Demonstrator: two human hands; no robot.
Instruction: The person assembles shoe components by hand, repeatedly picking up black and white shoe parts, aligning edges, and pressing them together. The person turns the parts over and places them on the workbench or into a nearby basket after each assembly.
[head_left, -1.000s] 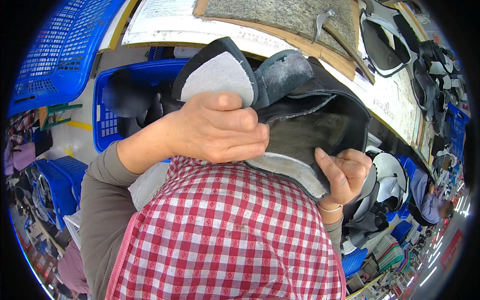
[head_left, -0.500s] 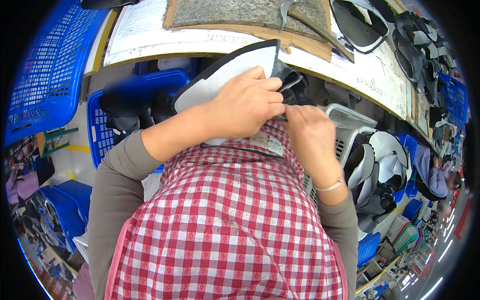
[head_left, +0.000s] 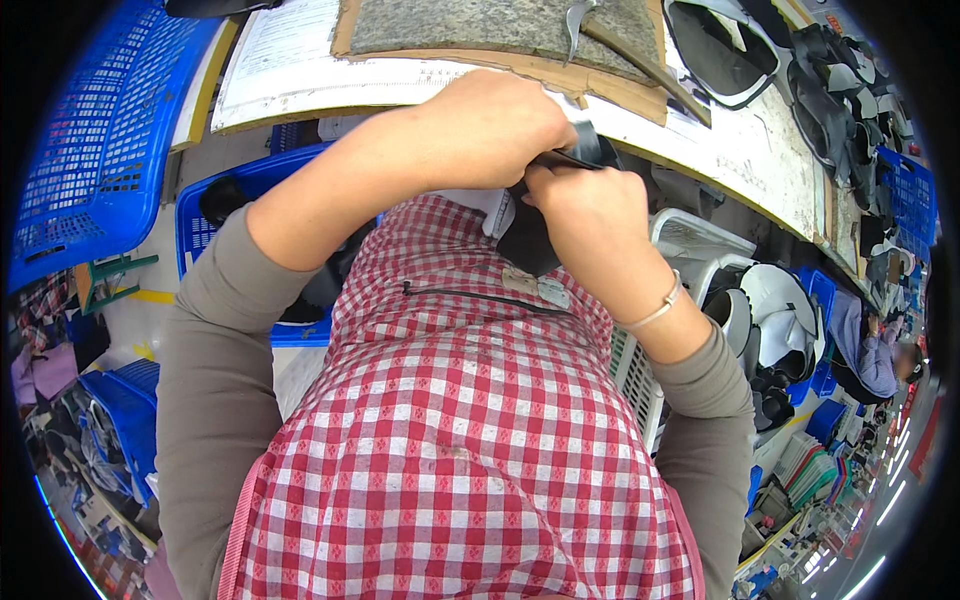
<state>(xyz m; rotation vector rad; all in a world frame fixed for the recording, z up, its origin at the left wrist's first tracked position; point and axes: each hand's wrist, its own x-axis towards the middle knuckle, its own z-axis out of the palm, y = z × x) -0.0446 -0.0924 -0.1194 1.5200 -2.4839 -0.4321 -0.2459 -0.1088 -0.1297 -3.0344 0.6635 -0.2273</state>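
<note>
Just in front of the workbench point(head_left: 690, 145), both my hands are closed on a black shoe upper point(head_left: 527, 240) with a white lining. My left hand point(head_left: 505, 125) grips its far edge, knuckles up and fingers curled under. My right hand point(head_left: 595, 212) pinches the same piece a little nearer and to the right. The black part hangs below my hands against the red checked apron point(head_left: 450, 430), its white lining showing to the left. My fingertips are mostly hidden.
On the bench lie a grey slab point(head_left: 480, 28), a hammer point(head_left: 650, 72) and another shoe upper point(head_left: 725, 60). A blue crate point(head_left: 95, 150) stands at the left, another blue crate point(head_left: 190, 235) below the bench. Shoe uppers point(head_left: 775, 305) fill a white basket point(head_left: 640, 375) at right.
The shoe upper has been turned and folded down, so its black side now shows below my hands. My left hand has moved away toward the bench; my right has moved slightly up.
</note>
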